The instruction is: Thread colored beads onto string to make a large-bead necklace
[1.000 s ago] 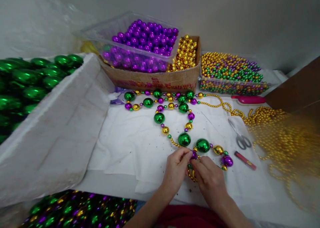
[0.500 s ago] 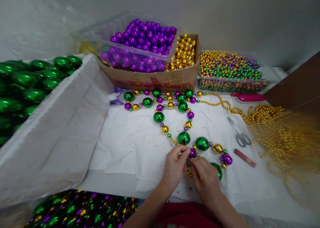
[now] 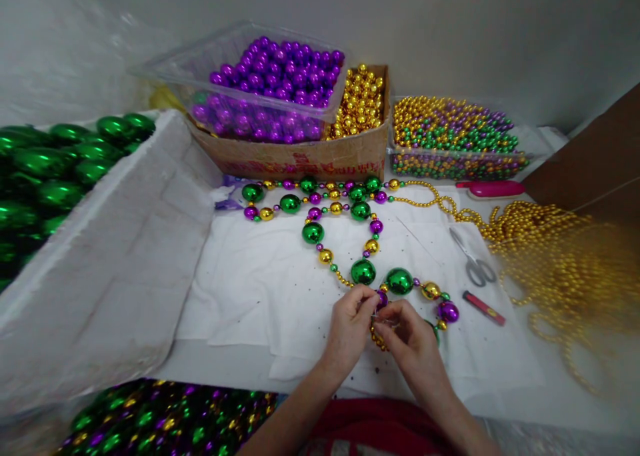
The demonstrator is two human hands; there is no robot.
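A bead strand (image 3: 363, 271) of green, purple and gold balls loops over a white cloth (image 3: 260, 289). My left hand (image 3: 350, 329) and my right hand (image 3: 413, 343) meet at the strand's near end, fingertips pinched together. Between them sits a small purple bead (image 3: 381, 299) and a short run of tiny gold beads (image 3: 376, 337). Both hands are closed on that end of the strand. A large green ball (image 3: 399, 281) lies just beyond my right fingers, and another green ball is partly hidden under my right hand.
Scissors (image 3: 473, 261) and a red lighter (image 3: 483, 308) lie to the right. A heap of gold bead chains (image 3: 560, 256) fills the right side. Behind stand a clear tub of purple balls (image 3: 270, 76), a cardboard box of gold balls (image 3: 357, 103), a tray of mixed small beads (image 3: 450, 133). A box of green balls (image 3: 55, 169) is at left.
My hands have drawn closer together and slightly toward the strand's end; the right fingers now cover more of the green ball near them. The view has shifted a little.
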